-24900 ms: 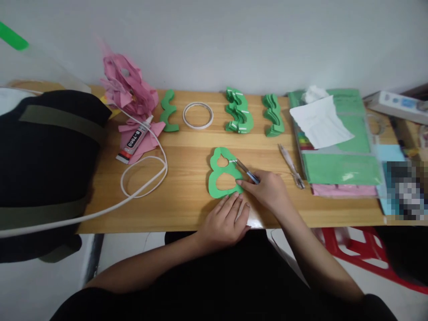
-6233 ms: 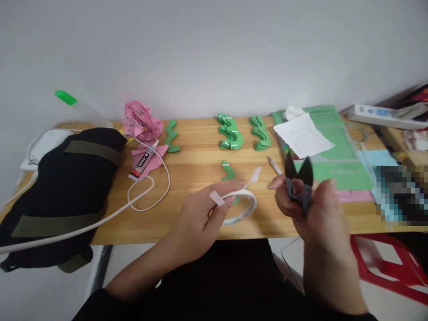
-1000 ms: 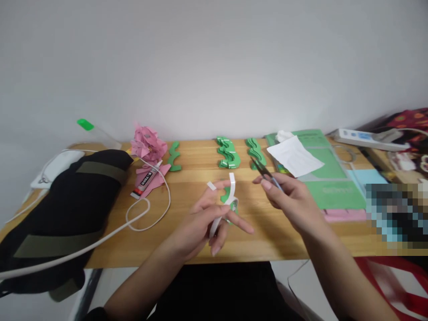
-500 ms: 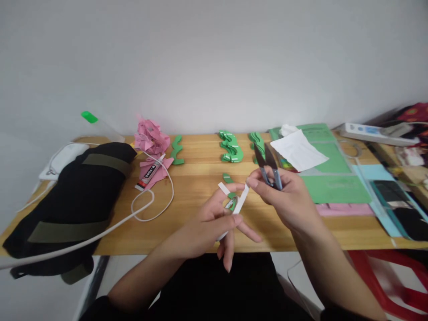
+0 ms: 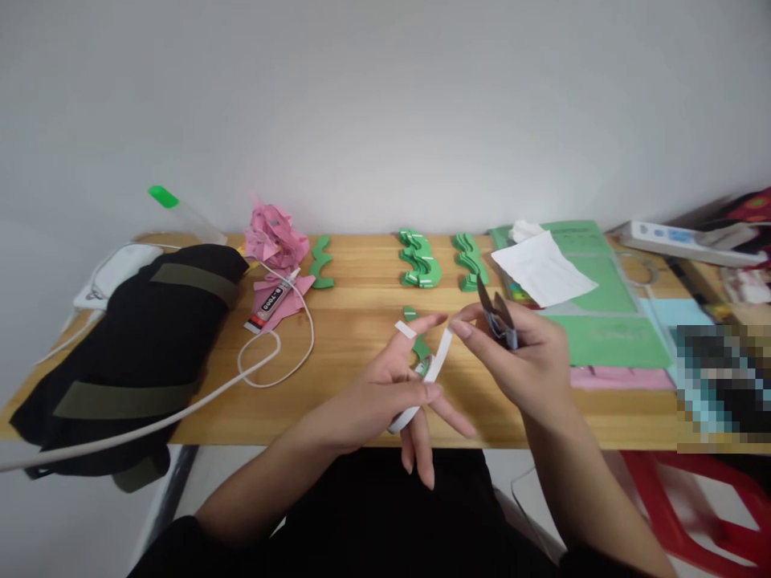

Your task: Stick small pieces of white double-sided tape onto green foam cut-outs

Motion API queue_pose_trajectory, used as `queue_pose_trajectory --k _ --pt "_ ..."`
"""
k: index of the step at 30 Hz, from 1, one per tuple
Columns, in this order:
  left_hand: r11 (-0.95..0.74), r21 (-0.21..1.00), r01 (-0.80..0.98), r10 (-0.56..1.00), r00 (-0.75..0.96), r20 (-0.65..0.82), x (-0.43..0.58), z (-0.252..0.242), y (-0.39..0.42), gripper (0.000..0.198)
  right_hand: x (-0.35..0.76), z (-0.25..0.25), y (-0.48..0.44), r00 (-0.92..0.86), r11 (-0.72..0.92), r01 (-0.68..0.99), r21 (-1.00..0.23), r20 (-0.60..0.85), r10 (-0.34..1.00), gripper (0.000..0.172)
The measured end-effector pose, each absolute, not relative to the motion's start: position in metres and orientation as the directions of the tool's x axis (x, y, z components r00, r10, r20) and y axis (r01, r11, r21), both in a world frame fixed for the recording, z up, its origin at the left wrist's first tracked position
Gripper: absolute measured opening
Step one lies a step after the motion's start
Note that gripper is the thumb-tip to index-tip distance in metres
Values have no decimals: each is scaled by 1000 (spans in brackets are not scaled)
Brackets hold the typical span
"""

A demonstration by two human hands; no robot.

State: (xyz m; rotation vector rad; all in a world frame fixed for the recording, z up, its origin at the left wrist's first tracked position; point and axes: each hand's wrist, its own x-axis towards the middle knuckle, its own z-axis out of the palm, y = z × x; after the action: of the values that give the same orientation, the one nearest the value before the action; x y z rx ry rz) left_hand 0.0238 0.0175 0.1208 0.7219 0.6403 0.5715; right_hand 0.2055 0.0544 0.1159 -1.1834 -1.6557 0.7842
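My left hand (image 5: 385, 385) holds a roll of white tape (image 5: 402, 421), pressing its strip with the thumb. A short cut piece of tape (image 5: 405, 330) sticks to my left index finger. My right hand (image 5: 524, 353) pinches the free end of the strip between thumb and index finger. The same hand keeps a pair of thread snips (image 5: 497, 318) in its palm, dark blades pointing up and away. Behind the hands lies a green wavy paper piece (image 5: 410, 315), partly hidden. Farther back are stacks of green wavy pieces, a middle stack (image 5: 420, 261) with white strips and a right stack (image 5: 470, 261).
At left lie a black bag (image 5: 132, 345), a white cable (image 5: 241, 389), crumpled pink paper (image 5: 275, 235) and a glue tube (image 5: 272, 301). One green wavy piece (image 5: 324, 263) lies nearby. At right are white paper (image 5: 545, 269), a green folder (image 5: 602, 337) and a power strip (image 5: 680, 241).
The snips in my right hand have turned, and their blades look closer together. My right hand has shifted slightly right, with the tape strip still stretched between both hands.
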Motion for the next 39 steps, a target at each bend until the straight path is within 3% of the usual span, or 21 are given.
queue_pose_trajectory --k 8,13,17,21,26,39 --pt "617 739 -269 634 726 -266 21 126 18 67 210 111 56 -173 505 504 -701 491 854 11" --pt "614 720 -323 632 748 -204 21 120 19 66 207 111 54 -159 490 552 -675 491 856 13" --pt "631 629 -455 623 779 -62 21 113 18 63 213 115 53 -121 411 476 -778 405 907 32" --pt "622 625 -471 620 784 -26 19 114 20 67 231 121 48 -186 229 355 -906 172 967 58" --pt "601 661 -450 608 794 -13 17 119 23 70 244 131 44 -313 147 476 -867 -10 950 59" --pt "630 638 -442 580 815 -7 17 117 17 73 236 142 47 -415 174 426 -888 -21 910 54"
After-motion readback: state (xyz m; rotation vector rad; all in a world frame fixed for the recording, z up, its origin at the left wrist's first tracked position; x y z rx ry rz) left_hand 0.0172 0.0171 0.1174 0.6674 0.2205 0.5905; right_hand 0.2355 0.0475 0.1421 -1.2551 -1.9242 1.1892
